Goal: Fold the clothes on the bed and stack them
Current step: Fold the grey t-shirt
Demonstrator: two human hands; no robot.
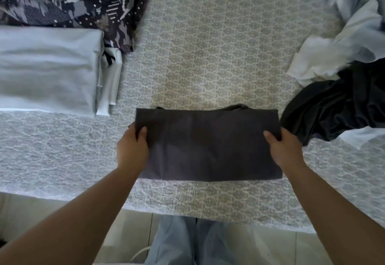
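Note:
A dark grey garment (208,143), folded into a flat rectangle, lies on the patterned bedspread (208,56) near the bed's front edge. My left hand (133,150) grips its left side, thumb on top and fingers under the cloth. On the opposite side my right hand (285,150) holds the right edge the same way. To the left sits a stack of folded pale grey and white clothes (48,68). At the right lie an unfolded black garment (337,106) and crumpled white and light blue clothes (343,35).
A dark patterned black, grey and white cloth (73,2) is bunched at the back left, behind the folded stack. The bed's front edge (208,221) runs across below my arms, with my legs in light trousers (187,244) and a pale floor beneath it.

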